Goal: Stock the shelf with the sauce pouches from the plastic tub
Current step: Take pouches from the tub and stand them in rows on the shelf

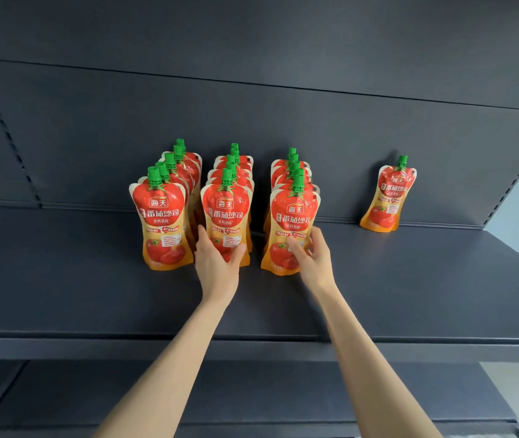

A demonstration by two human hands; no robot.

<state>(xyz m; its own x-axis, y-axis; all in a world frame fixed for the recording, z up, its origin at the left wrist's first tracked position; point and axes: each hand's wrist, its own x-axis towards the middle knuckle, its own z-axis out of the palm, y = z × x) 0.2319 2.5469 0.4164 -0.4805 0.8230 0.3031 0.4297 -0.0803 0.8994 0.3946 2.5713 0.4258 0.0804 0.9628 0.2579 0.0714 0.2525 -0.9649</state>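
Three rows of red and orange sauce pouches with green caps stand upright on the dark shelf point(93, 279). My left hand point(217, 267) grips the lower part of the front pouch of the middle row point(226, 213). My right hand point(311, 254) holds the lower right side of the front pouch of the right row point(294, 216), thumb across its face. The left row's front pouch point(161, 222) stands untouched. A single pouch point(389, 197) leans against the back panel further right. The plastic tub is out of view.
The shelf's front edge point(251, 346) runs across below my forearms. A lower dark shelf point(251, 396) lies underneath. A perforated upright point(5, 128) stands at the left, another upright point(517, 178) at the right. Bare shelf surface lies between the right row and the single pouch.
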